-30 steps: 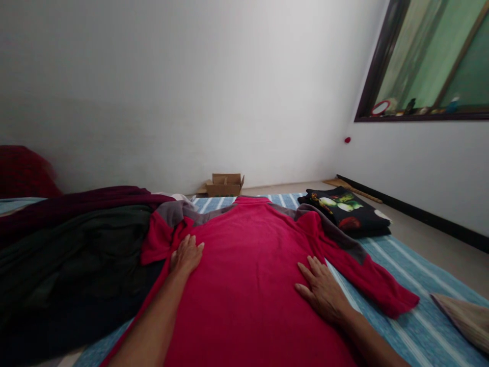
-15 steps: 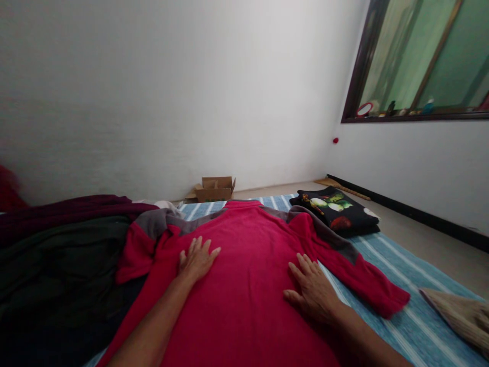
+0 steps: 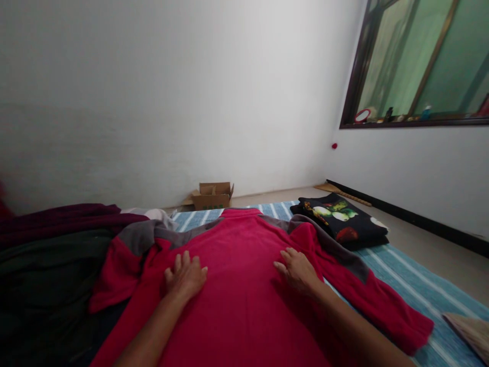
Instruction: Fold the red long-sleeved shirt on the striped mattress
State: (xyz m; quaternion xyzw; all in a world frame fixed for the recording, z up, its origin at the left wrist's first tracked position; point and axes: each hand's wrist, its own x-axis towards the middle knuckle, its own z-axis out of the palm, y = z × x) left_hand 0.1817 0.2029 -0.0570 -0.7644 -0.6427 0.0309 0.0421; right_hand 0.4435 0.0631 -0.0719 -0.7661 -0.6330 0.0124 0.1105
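A red fleece jacket (image 3: 240, 285) with grey shoulder panels lies spread out, its collar pointing toward the wall and its sleeves out to both sides. My left hand (image 3: 186, 278) rests on its left half, palm down with the fingers apart. On the right half, just below the shoulder, is my right hand (image 3: 298, 270), fingers a little bent and spread; whether its palm presses on the cloth is hard to see. Neither hand holds anything. Under the jacket is a blue and white striped sheet (image 3: 397, 275).
Dark green and maroon clothes (image 3: 53, 280) are heaped on the left. Folded black printed cloth (image 3: 344, 221) lies at the back right, beige cloth (image 3: 468, 331) at the right edge. An open cardboard box (image 3: 214, 196) stands by the wall. A window (image 3: 416, 61) is at upper right.
My right hand has moved up and slightly left on the jacket, its fingers more bent. My left hand has shifted a little left and down in the picture. The camera view has moved slightly.
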